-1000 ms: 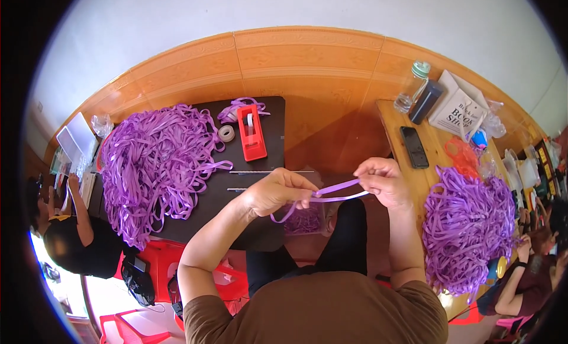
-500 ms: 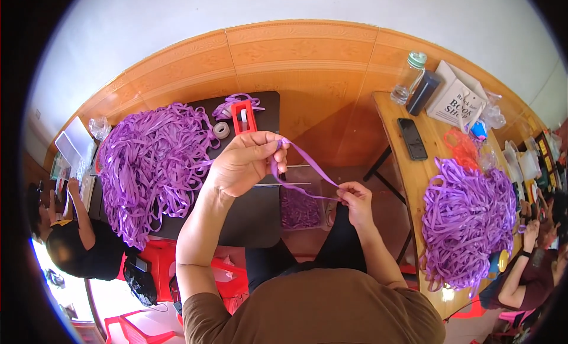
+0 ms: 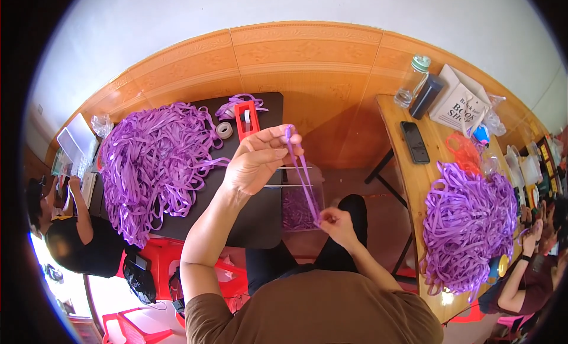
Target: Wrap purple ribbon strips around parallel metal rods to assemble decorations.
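Note:
A narrow purple ribbon [image 3: 305, 181] runs doubled between my hands, slanting from upper left to lower right. My left hand [image 3: 260, 160] is raised over the edge of the dark table and holds the ribbon's upper, looped end at its fingertips. Lower down, my right hand [image 3: 338, 227] pinches the lower end between thumb and fingers, above my lap. A big tangled heap of purple ribbon [image 3: 157, 166] covers much of the dark table [image 3: 251, 216] to my left, some strands hanging off its near edge.
A red tape dispenser [image 3: 246, 120] and a tape roll [image 3: 224, 130] stand behind my left hand. Below is a clear bin [image 3: 320, 193] of purple pieces. On the right wooden table [image 3: 393, 122] lie a phone [image 3: 415, 142], bottles and another ribbon heap [image 3: 467, 225]. People sit at both sides.
My right hand has moved left and down, bringing the ribbon's two strands close together and steeper. My left hand has shifted slightly right, still holding the ribbon's upper end.

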`<state>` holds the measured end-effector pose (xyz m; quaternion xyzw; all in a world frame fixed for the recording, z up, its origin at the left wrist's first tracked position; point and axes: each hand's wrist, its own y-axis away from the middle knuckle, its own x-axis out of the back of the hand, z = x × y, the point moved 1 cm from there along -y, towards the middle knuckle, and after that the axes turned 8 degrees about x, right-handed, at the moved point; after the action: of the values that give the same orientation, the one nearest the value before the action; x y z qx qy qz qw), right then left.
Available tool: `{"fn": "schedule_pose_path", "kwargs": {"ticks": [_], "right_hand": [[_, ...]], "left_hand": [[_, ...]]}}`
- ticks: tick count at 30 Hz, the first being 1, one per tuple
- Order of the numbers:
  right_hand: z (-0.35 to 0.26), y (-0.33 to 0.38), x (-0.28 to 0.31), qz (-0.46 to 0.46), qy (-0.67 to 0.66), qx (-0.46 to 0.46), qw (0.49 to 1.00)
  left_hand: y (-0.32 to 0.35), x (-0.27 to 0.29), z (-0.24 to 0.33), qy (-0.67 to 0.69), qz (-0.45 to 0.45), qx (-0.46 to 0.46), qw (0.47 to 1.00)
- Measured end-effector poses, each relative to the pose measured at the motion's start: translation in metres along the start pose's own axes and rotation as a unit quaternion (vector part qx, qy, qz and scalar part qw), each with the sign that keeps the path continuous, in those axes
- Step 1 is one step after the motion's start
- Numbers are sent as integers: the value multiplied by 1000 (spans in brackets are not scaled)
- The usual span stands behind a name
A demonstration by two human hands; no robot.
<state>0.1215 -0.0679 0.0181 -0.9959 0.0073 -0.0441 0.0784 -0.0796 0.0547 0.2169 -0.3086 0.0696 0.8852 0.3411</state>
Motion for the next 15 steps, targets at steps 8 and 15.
{"fn": "schedule_pose_path", "kwargs": {"ticks": [8,15], "right_hand": [[-18,20,3,-110,-28,-69,991],[-14,25,5,-129,5,-51,990]], "left_hand": [[-16,22,-24,-75,-1,66,995],[-17,21,-33,-154,-4,83,985]]}}
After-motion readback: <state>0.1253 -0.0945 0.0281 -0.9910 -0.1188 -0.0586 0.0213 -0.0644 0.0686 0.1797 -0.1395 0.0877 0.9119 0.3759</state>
